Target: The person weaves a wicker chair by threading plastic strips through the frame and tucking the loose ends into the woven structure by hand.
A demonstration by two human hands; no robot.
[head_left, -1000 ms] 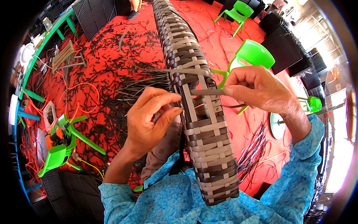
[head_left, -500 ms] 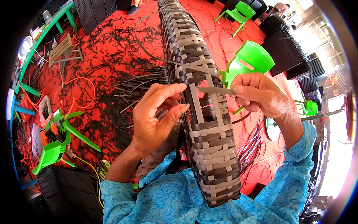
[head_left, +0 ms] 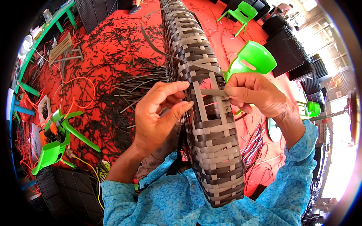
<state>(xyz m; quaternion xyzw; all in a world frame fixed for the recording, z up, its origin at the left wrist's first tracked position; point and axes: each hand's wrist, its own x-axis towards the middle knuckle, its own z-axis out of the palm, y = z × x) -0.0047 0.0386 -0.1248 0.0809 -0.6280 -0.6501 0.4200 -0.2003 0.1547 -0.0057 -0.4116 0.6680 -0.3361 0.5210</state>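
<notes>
A long woven piece (head_left: 217, 150) of flat grey-brown and dark plastic strips runs away from my lap. Partway along it is an unwoven gap, where lengthwise strips and the dark inside show. My right hand (head_left: 260, 94), at the gap's right edge, pinches a flat grey-brown plastic strip (head_left: 211, 92) between thumb and fingers. That strip lies crosswise over the gap, its end at the left lengthwise strip. At the left edge my left hand (head_left: 156, 118) has thumb and index finger spread apart, their tips beside the weave, holding nothing.
A loose strip loop (head_left: 147, 39) arcs off the weave's far left. Cut strips (head_left: 139, 83) litter the red floor. Green chairs (head_left: 254, 58) stand at right, and a green chair (head_left: 52, 154) lies tipped at left near orange cords. A person (head_left: 282, 9) bends far right.
My right hand has moved left, carrying the strip further across the gap to the left lengthwise strip. The loose loop has shifted slightly. My left hand has barely moved.
</notes>
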